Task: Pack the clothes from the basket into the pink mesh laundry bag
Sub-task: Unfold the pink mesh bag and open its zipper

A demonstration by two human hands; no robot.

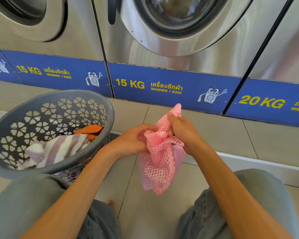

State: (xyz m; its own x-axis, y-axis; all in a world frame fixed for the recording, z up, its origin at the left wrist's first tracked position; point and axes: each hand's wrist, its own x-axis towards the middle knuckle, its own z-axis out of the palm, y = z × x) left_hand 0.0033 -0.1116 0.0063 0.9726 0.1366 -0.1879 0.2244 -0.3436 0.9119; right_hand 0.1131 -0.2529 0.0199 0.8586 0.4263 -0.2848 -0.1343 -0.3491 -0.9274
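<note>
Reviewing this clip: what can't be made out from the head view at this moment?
- Pink mesh bag: its opening, and whether anything is inside; it is bunched in the left hand and right hand.
- Basket: clothes under the striped towel and orange garment; those two cover them.
- 20 KG label: cut by the right edge.
</note>
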